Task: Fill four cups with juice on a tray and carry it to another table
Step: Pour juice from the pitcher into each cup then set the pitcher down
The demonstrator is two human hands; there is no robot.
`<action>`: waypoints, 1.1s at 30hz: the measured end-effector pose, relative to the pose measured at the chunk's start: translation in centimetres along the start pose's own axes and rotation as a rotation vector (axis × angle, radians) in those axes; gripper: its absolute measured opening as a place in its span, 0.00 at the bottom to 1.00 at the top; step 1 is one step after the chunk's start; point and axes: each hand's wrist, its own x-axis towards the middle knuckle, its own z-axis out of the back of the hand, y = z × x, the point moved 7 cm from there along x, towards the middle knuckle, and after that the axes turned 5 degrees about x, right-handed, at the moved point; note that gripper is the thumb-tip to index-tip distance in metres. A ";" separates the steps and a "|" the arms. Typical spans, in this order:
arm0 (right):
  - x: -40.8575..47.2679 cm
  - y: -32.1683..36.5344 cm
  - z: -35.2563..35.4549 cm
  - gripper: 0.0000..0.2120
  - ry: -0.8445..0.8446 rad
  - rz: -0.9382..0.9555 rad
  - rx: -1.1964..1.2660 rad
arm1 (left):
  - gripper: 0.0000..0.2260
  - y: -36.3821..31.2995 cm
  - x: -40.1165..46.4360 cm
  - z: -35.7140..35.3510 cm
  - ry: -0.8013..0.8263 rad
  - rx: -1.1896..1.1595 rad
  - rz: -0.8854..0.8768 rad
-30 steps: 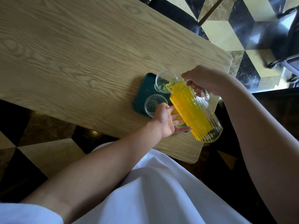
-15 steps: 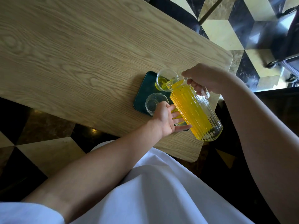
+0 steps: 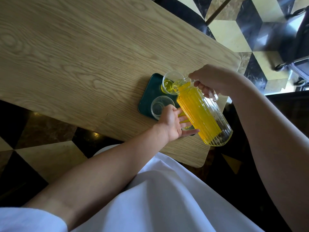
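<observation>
Two cups are plainly seen on the dark green tray (image 3: pixel 148 96): the far cup (image 3: pixel 170 82), into which juice is being poured, and the near cup (image 3: pixel 161 107), which is empty. Others may be hidden behind the jug and hand; this cannot be told. A spill is judged the main risk: the ribbed glass jug (image 3: pixel 203 114) is nearly full and steeply tipped, so a surge could overshoot the small cup, or the light cup could be knocked by the spout resting at its rim. The tray is set close to the corner of the wooden table (image 3: pixel 83 56), so a nudge could push it off. The jug's handle is gripped by the closed right hand (image 3: pixel 212 79). The left hand (image 3: pixel 173 123) is held open, fingers spread, against the jug's side, just beside the near cup.
</observation>
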 end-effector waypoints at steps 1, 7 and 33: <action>0.0 0.0 0.0 0.18 0.000 -0.004 0.003 | 0.28 0.0 0.0 0.0 0.000 -0.001 0.000; 0.1 0.0 -0.1 0.17 0.003 -0.004 -0.003 | 0.27 -0.1 -0.1 0.1 -0.002 -0.004 0.010; 0.3 -0.7 -0.3 0.18 0.000 -0.059 0.017 | 0.27 0.6 -0.7 -0.1 -0.008 0.003 0.032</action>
